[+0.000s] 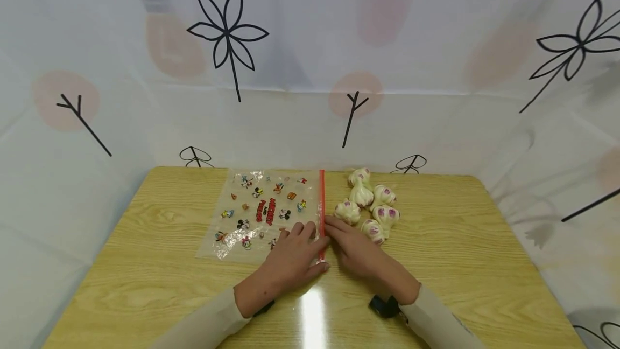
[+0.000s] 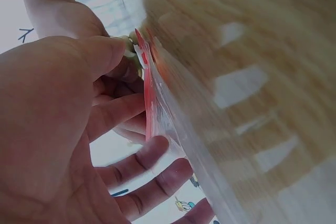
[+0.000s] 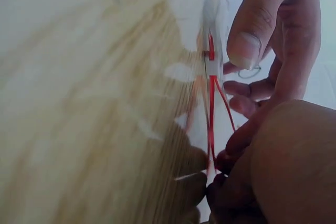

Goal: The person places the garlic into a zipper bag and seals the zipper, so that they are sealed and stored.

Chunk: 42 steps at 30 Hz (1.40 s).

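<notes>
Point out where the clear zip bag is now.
In the head view, the clear zip bag lies left of centre on the table, left of the garlic bulbs, with the left hand over its near right corner.

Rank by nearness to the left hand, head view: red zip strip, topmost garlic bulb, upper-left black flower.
1. Red zip strip, at the left hand.
2. Topmost garlic bulb, farther back, right.
3. Black flower, far upper left.

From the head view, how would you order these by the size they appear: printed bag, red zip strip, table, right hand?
1. Table
2. Printed bag
3. Right hand
4. Red zip strip, long but very narrow
</notes>
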Tool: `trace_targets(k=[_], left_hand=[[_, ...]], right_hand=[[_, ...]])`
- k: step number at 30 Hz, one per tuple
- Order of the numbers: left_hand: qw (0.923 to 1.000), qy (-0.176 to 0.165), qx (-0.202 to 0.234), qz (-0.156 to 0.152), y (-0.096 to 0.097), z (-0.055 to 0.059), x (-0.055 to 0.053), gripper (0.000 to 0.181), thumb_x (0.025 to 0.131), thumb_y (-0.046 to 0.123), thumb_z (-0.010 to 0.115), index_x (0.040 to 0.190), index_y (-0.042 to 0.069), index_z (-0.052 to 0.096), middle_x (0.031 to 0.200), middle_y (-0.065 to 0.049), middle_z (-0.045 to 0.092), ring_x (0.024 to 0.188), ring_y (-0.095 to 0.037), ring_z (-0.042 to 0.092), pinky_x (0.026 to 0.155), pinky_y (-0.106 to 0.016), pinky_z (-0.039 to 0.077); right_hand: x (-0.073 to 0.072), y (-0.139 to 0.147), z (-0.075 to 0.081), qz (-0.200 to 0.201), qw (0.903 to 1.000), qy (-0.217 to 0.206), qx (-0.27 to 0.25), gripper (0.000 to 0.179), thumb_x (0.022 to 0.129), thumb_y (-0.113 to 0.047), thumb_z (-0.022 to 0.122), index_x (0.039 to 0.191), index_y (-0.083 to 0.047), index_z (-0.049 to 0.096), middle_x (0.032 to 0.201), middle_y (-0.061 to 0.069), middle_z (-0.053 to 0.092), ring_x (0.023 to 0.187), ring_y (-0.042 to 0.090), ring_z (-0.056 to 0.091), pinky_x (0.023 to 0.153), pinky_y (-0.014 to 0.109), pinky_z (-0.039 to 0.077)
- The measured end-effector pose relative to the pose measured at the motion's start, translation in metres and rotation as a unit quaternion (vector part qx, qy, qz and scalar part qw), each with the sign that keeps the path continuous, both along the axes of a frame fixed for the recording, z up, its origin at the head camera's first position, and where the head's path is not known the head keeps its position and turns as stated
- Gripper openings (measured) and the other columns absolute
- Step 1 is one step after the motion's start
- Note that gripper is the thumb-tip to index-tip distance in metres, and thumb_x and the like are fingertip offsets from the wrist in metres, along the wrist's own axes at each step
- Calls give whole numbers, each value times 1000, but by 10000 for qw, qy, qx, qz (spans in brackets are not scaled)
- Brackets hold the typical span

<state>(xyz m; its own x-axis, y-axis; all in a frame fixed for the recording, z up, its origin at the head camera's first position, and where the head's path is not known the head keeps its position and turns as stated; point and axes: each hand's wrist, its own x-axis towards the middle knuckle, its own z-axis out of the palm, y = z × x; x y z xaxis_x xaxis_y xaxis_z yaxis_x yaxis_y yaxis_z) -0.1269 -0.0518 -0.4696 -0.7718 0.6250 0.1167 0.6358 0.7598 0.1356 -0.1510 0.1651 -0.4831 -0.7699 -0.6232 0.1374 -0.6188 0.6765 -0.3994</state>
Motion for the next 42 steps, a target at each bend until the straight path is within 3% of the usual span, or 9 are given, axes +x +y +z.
trace_targets(k=[3, 7, 18, 30, 35, 42], left_hand=[[9998, -158, 55, -83, -1, 0, 0, 54, 101, 57, 65, 147, 29, 63, 150, 0, 54, 125, -25, 53, 97, -57, 52], [9996, -77, -84, -276, -2, 0, 0, 56, 103, 56, 62, 152, 30, 59, 164, 4, 45, 133, -24, 52, 104, -56, 50], [9932, 610, -361, -919, 0, -3, -4, 36, 105, 48, 61, 132, 28, 74, 145, 7, 61, 125, -18, 54, 108, -48, 41], [9844, 1281, -995, -676, 1, -5, -1, 32, 103, 22, 65, 135, 26, 68, 138, 7, 59, 118, -17, 54, 102, -43, 43], [9861, 1302, -866, -557, -1, -5, -1, 26, 106, 29, 64, 130, 21, 68, 141, 2, 59, 118, -19, 56, 104, -44, 44], [9849, 1409, -977, -255, -2, -2, 0, 28, 104, 32, 63, 126, 18, 73, 129, -1, 64, 116, -23, 59, 99, -45, 49]], right_hand=[[-1, 1, 1, 23, 9997, -172, 150, 50, 103, 2, 54, 152, 4, 53, 164, 18, 44, 151, 37, 44, 121, 50, 38], [-3, 2, 3, 37, 9991, -360, 214, 51, 103, 0, 55, 154, 3, 51, 167, 17, 41, 151, 37, 42, 123, 50, 36], [-8, 4, 2, 191, 9992, -278, 233, 57, 97, 7, 56, 154, 1, 52, 165, 16, 43, 151, 35, 43, 121, 50, 40], [-6, 5, 0, 365, 9990, 11, 251, 57, 95, 11, 57, 152, 4, 52, 163, 17, 46, 148, 37, 48, 117, 51, 44], [-6, 5, -1, 483, 9983, 241, 205, 53, 97, 9, 58, 150, 4, 54, 161, 17, 47, 147, 36, 49, 115, 50, 46], [-5, 5, 2, 452, 9984, 152, 293, 64, 91, 14, 58, 154, 5, 50, 164, 16, 45, 149, 35, 47, 116, 50, 46]])
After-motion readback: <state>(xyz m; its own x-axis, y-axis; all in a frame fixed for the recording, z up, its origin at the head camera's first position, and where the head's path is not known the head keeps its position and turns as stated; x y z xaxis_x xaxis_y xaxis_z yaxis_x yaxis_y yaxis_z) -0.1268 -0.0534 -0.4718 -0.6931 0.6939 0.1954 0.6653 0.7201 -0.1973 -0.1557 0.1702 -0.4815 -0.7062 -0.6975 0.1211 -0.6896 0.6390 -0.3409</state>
